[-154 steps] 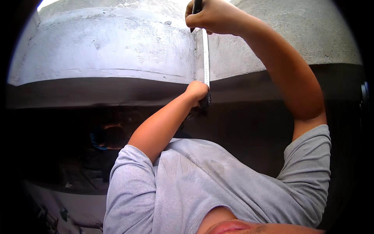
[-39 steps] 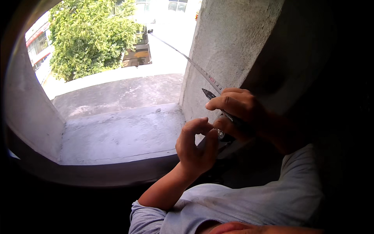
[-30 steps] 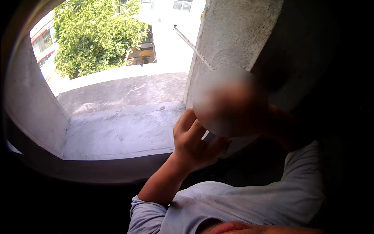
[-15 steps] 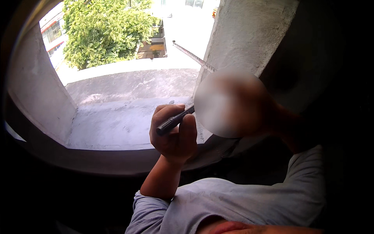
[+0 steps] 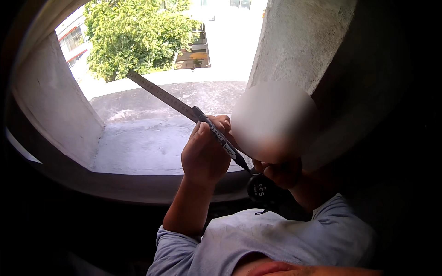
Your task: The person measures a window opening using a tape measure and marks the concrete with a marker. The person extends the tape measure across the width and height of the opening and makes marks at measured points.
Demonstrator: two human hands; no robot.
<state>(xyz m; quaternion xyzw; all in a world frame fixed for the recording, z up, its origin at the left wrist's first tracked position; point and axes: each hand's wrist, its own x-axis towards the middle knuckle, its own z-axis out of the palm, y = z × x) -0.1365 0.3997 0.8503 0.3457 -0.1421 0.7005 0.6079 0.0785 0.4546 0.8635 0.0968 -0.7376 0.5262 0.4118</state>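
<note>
A black marker pen [image 5: 220, 135] slants across my left hand [image 5: 205, 154], held between its thumb and fingers. Its lower end points at the dark case of a tape measure [image 5: 258, 187]. My right hand [image 5: 283, 175], in shadow, has its fingers curled at the top of that case, and a short strap hangs below. The pulled-out tape blade [image 5: 161, 94] reaches up and left over the sill, passing by the fingertips of my left hand. A round blurred patch hides the area above my right hand and part of the blade.
A deep window opening has a pale plaster sill [image 5: 138, 145] and a rough right jamb [image 5: 304, 41]. The left jamb [image 5: 57, 101] curves in the picture. Outside, past a concrete ledge [image 5: 170, 96], stand a leafy tree [image 5: 138, 37] and buildings.
My right hand has come down from the right jamb, bringing the tape measure's case into view. The blade has swung left over the sill. The marker pen has turned in my left hand.
</note>
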